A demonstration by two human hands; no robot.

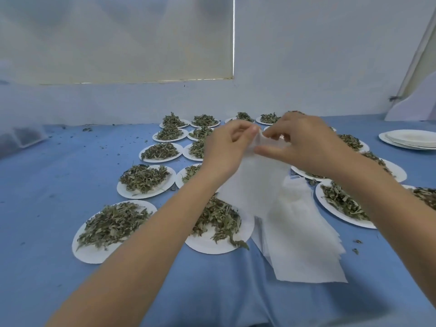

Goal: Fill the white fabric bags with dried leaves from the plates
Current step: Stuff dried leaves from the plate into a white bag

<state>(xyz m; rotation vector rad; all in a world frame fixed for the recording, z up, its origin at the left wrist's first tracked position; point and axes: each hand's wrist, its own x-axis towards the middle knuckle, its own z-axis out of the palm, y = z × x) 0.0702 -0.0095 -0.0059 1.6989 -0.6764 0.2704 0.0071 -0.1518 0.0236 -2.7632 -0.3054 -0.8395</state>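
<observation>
At the far left edge a clear plastic tub [26,136] sits on the blue worktop [59,190], with leaf crumbs scattered near it. Right of that come rows of white paper plates, each heaped with dried leaves: the nearest left plate [94,252] carries a broad pile of leaves [113,223], and another plate [132,192] lies behind it. The left forearm crosses over the middle column of plates and hides part of them.

The left hand [226,149] is raised above the plates, its thumb and fingers pinching the top edge of a white fabric bag [250,185]. The bag hangs down between both hands, clear of the worktop, its lower part overlapping the stack of flat bags [304,244] lying on the worktop just beside the near middle plate [207,246]. The right hand [304,142] pinches the same top edge from the other side, fingers curled, close to the left hand.

Farther right, more leaf-filled plates [339,214] run under the right forearm. A stack of bare plates [410,139] sits near the right edge, well apart from the hands.
</observation>
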